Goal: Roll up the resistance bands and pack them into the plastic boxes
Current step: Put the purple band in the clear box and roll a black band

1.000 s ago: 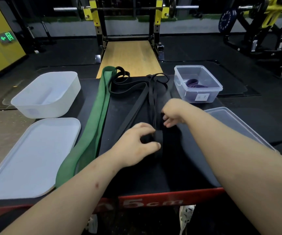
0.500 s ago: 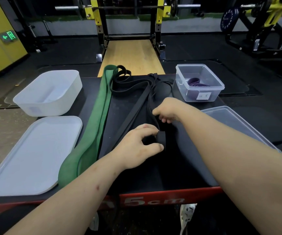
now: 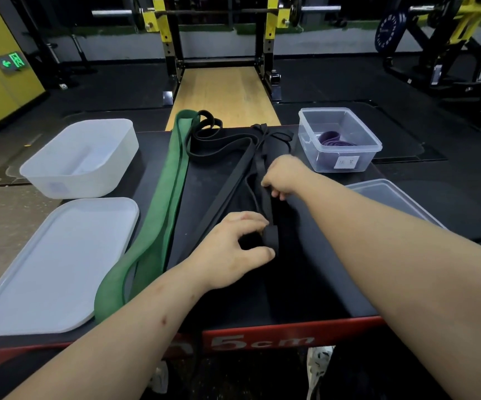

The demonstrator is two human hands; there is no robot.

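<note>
1. The rolled start of the black band [image 3: 271,239] is being gripped by the left hand [image 3: 233,249]. The thumb and fingers are being curled narrowly round the small roll, which is sitting near the middle of the black platform [image 3: 305,284].
2. The unrolled length of the same band is being pinched by the right hand [image 3: 284,176] just beyond the roll. Its fingers are being curled down onto the strap.
3. At the near left of the platform a white lid [image 3: 54,267] is lying flat, and an open frosted box [image 3: 69,180] is standing behind it.
4. A green band [image 3: 164,209] is lying lengthwise between the lid and the left hand, running from the far edge down beside the left forearm.
5. Loose black bands [image 3: 222,144] are lying tangled at the far edge, beyond both hands.
6. At the far right a clear box [image 3: 320,160] is standing with a purple band [image 3: 336,140] coiled inside it. A clear lid [image 3: 386,197] is lying nearer, partly hidden by the right forearm.
7. Bare platform is lying open between the roll and the red front edge [image 3: 262,340].
8. Both forearms are being reached forward over that front edge. The left is coming in from the lower left with its palm turned down. The right is angling inward from the lower right, its wrist being bent down towards the strap.
</note>
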